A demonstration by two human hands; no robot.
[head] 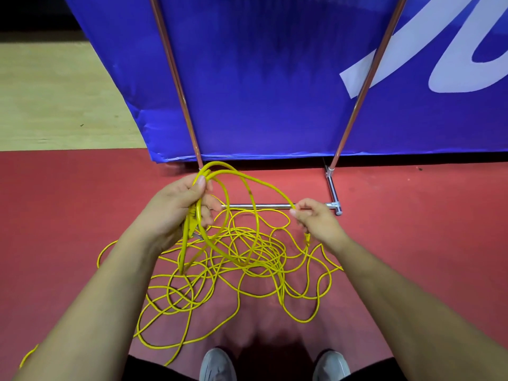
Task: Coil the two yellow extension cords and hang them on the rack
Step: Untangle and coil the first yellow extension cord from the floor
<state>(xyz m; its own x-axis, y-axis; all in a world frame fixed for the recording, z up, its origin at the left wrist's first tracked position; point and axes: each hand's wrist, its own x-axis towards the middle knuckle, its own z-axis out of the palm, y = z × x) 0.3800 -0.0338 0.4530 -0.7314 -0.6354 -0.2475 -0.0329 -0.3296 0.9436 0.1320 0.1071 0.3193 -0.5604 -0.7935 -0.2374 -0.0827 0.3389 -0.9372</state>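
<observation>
Yellow extension cord lies in a loose tangle [247, 259] on the red floor in front of me. My left hand [178, 210] is closed on a few gathered loops of the cord [228, 193], which hang down from it. My right hand [316, 218] pinches the same cord a little to the right, at about the same height. The strand arcs between both hands. The metal rack [277, 206] stands just behind, its base bar on the floor and two uprights rising left and right. I cannot tell the two cords apart in the tangle.
A blue banner [261, 92] hangs behind the rack's uprights. Pale wooden floor [55, 100] lies at the far left beyond the red mat. My two grey shoes [218, 364] show at the bottom edge, close to the cord pile.
</observation>
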